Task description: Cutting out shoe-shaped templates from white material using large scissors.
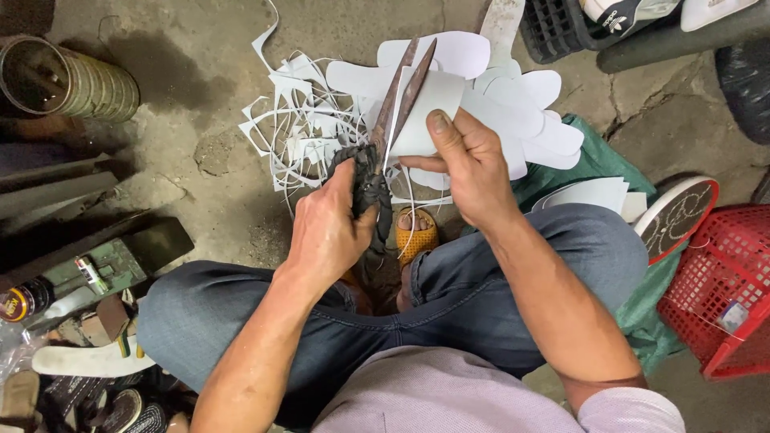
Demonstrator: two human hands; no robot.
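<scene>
My left hand (325, 228) grips the dark wrapped handles of a pair of large rusty scissors (397, 100), blades pointing away and slightly parted. My right hand (469, 164) holds a white sheet piece (429, 112) against the blades, thumb on top. Below the hands lie a heap of thin white offcut strips (297, 132) and a pile of white cut-out shapes (521, 112) on the concrete floor. My knees in blue jeans frame the lower view, with an orange sandal (417, 236) between them.
A metal can (68, 80) lies at the top left. Tools, a bottle and scraps crowd the left edge. A red plastic basket (722, 281) stands at the right, beside a round sole-like piece (678, 216) and green cloth (609, 164). Shoes sit at the top right.
</scene>
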